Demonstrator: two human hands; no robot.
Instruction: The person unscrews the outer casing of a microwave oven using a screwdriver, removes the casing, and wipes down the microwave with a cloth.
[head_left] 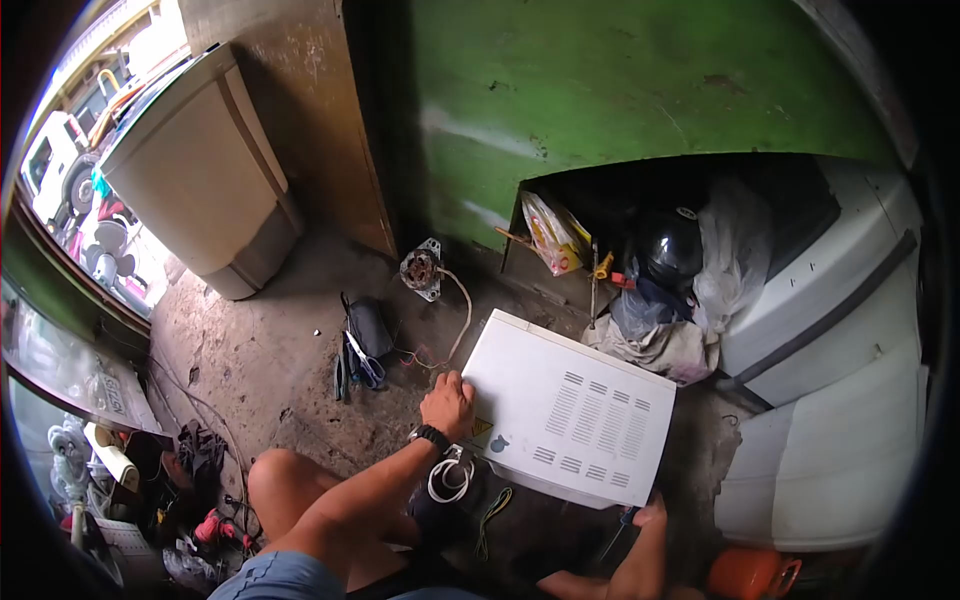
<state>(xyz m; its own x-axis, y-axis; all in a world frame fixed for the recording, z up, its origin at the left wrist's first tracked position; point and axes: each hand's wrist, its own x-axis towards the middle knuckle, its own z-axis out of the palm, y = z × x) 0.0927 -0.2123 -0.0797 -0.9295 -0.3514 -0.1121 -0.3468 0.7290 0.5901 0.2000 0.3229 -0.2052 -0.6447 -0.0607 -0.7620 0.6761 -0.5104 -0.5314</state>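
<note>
A white metal casing (570,410) with rows of vent slots lies on the floor in front of me. My left hand (449,406) rests on its left edge, fingers curled over the rim, with a black watch on the wrist. At the lower right corner of the casing is my right hand (650,512), its fingers partly hidden; a thin screwdriver (618,530) with a blue handle shows beside it. Below the casing's left corner hangs a coiled white cable (450,480).
A motor (420,268) with a cord, scissors (362,358) and a dark pouch (370,325) lie on the floor beyond. White appliances (830,460) stand at right, near an orange container (750,572). Plastic bags (735,250) fill the alcove.
</note>
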